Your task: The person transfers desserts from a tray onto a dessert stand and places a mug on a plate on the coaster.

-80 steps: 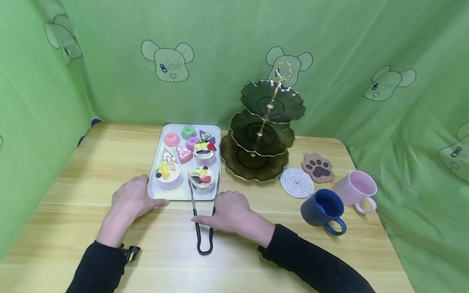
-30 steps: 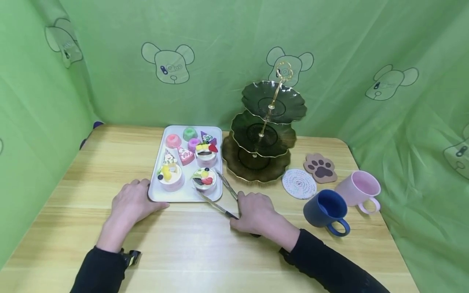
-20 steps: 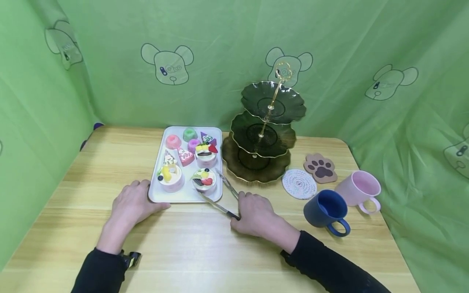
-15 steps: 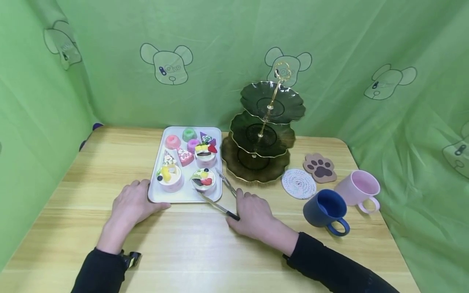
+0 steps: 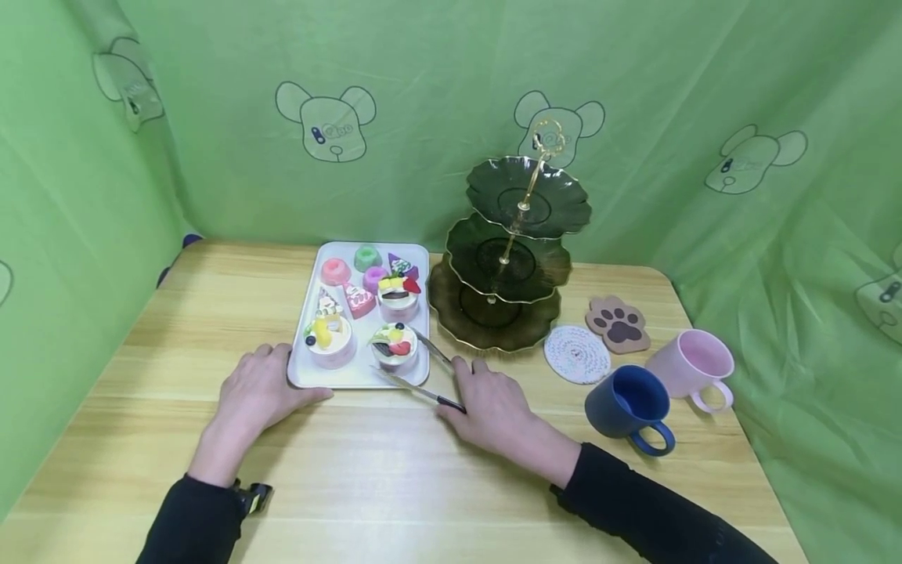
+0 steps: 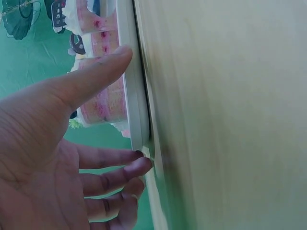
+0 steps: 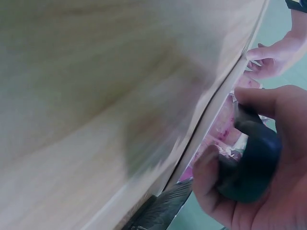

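In the head view my left hand (image 5: 257, 392) touches the front left corner of a white tray (image 5: 361, 374), its thumb along the front rim. The left wrist view shows the thumb (image 6: 103, 72) straight against the rim and the fingertips by the corner. My right hand (image 5: 493, 407) grips black-handled metal tongs (image 5: 450, 404) from the right. Their spread arms stand either side of a fruit-topped dessert cup (image 5: 396, 348) on the tray; contact with it cannot be told. In the right wrist view, fingers curl round the dark handle (image 7: 256, 163).
The tray also bears two more dessert cups, cake slices and ring-shaped sweets (image 5: 336, 271). A dark three-tier stand (image 5: 493, 321) is right beside it. Further right are a round coaster (image 5: 577, 355), a paw coaster (image 5: 618, 324), a blue mug (image 5: 625, 403) and a pink mug (image 5: 694, 364).
My right hand has moved right, swinging the tongs from straight on to a slant from the right. Lately their arms have spread slightly. The left hand and the tray stay about where they were.
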`<state>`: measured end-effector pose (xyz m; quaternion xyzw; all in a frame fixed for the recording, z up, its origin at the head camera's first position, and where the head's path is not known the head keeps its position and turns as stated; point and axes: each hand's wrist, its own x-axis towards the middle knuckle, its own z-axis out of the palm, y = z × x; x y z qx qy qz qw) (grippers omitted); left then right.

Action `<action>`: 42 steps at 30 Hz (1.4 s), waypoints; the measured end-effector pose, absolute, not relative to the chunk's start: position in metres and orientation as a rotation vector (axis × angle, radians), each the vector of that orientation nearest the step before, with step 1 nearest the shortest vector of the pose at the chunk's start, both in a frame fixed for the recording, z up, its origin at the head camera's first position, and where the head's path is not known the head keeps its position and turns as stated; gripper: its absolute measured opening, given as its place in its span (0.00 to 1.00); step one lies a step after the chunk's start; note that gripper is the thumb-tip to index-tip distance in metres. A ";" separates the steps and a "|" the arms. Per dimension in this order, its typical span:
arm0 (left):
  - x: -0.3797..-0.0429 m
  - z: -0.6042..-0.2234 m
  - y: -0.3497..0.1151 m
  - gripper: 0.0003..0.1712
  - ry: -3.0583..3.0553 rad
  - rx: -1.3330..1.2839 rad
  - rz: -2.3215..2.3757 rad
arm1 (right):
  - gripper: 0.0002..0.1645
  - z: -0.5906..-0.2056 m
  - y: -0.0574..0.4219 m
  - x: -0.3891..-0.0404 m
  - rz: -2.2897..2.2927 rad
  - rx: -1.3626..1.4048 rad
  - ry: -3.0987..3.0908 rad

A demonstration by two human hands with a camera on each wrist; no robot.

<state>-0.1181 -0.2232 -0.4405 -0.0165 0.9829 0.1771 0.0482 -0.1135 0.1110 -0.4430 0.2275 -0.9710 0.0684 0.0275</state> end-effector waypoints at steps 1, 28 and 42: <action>-0.118 -0.440 -0.222 0.61 2.999 -0.045 0.545 | 0.40 -0.443 0.111 -0.114 0.225 0.710 -2.990; -0.120 -0.436 -0.212 0.67 3.022 0.003 0.545 | 0.37 -0.440 0.111 -0.120 0.287 0.780 -2.876; -0.121 -0.436 -0.209 0.67 2.999 -0.025 0.523 | 0.38 -0.424 0.137 -0.118 0.310 0.722 -2.827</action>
